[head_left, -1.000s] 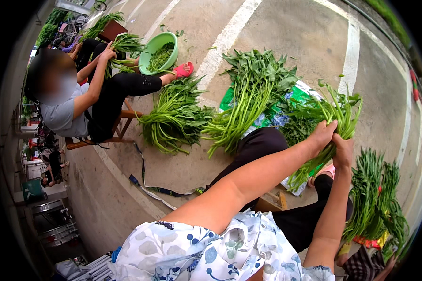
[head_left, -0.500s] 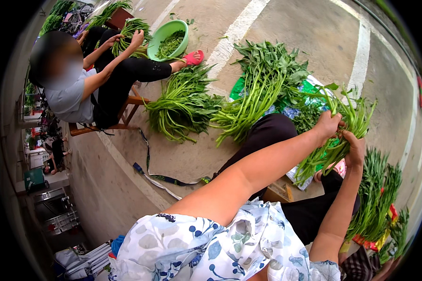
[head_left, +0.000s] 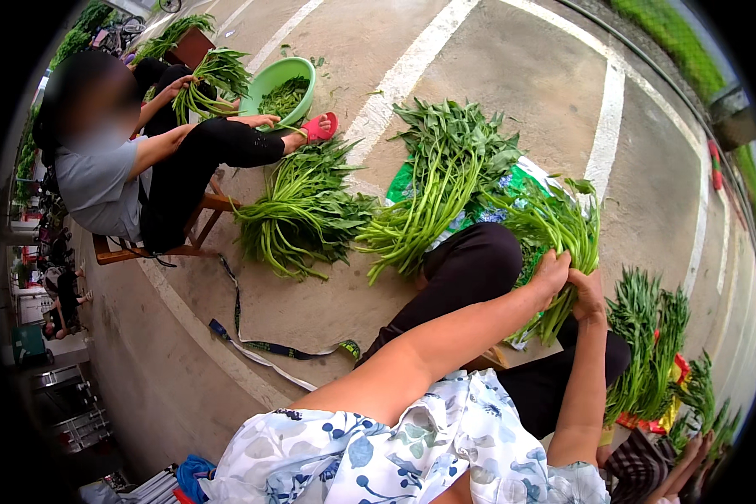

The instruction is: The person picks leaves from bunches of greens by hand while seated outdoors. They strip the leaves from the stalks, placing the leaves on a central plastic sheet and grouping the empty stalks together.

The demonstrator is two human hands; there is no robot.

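Observation:
Both my hands are closed round one bunch of water spinach (head_left: 567, 220), long green stems with narrow leaves, held above my lap. My left hand (head_left: 553, 275) grips it from the left. Close beside it, my right hand (head_left: 588, 294) wraps the stems from the right, and stem ends poke out below. Under the bunch lies a green and white printed sheet (head_left: 525, 178), partly covered by loose greens. A large pile of water spinach (head_left: 445, 181) rests on the sheet's left part, its stems toward me.
At left, a seated co-worker (head_left: 101, 185) holds greens (head_left: 214, 80) beside a green basin (head_left: 307, 71) of trimmings. Another pile (head_left: 302, 210) lies near the wooden chair (head_left: 214, 210). A strap (head_left: 269, 346) trails on the concrete. More bunches (head_left: 647, 344) stand at right.
My hands have drawn the bunch inward, closer to my body, both still gripping it. The co-worker's nearer hand has lowered toward the basin. The whole view has shifted slightly.

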